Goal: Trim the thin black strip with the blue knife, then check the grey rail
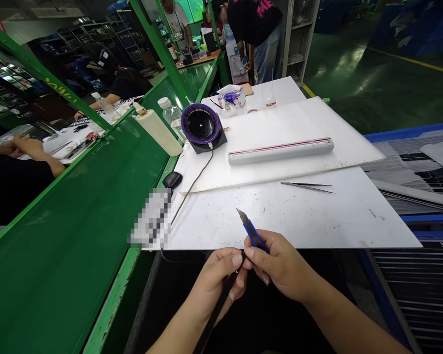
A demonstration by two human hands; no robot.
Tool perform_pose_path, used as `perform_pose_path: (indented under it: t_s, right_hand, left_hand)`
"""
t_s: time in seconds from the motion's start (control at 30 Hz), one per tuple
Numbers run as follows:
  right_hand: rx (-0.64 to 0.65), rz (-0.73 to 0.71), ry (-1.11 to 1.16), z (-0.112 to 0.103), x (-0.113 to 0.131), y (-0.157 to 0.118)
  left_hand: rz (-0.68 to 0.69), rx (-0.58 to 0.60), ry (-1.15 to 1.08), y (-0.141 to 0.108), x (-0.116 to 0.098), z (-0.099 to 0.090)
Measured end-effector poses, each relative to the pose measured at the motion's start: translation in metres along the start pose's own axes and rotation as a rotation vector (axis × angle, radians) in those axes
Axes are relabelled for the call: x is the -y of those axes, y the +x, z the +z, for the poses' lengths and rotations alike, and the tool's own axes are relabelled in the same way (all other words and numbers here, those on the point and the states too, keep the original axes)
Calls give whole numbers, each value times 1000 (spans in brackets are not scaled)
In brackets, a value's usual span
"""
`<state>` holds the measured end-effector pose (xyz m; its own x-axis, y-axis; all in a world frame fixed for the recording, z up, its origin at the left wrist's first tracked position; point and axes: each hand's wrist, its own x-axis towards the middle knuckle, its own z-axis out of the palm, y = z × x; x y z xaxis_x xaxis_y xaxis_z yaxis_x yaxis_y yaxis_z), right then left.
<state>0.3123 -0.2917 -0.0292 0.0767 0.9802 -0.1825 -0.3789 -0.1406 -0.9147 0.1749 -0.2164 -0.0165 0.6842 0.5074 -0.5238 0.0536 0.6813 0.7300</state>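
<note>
Pinching black strip (218, 305) in left hand (214, 271) at 6 o'clock, likely to steady its end. Gripping blue knife (251, 231) in right hand (284, 268), blade toward 11, presumably clear of strip. Got tweezers (307, 186) within reach, 1 o'clock from right hand.

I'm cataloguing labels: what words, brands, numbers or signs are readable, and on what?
No text is readable.
White-and-purple tissue pack: print too small.
Round black fan with purple rim: centre mark too small.
Green metal beam: yellow marks, illegible.
Black shirt: pink print, illegible.
</note>
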Motion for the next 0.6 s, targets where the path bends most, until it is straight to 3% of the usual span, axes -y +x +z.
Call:
perform_pose_path:
  t_s: [0.13,0.2,0.37,0.6]
  right_hand:
    - [-234,22,-472,-5,6,-8]
    - [-287,-2,-728,-8,7,-17]
    - [-164,-12,-1001,-8,-6,-30]
    - [-62,-16,-1275,-4,-10,-19]
  left_hand:
    - [-24,-17,-44,5,2,-11]
    - [-9,-64,-15,8,1,-24]
    - [-76,-177,-30,12,7,-51]
    - [-103,-284,2,16,24,-50]
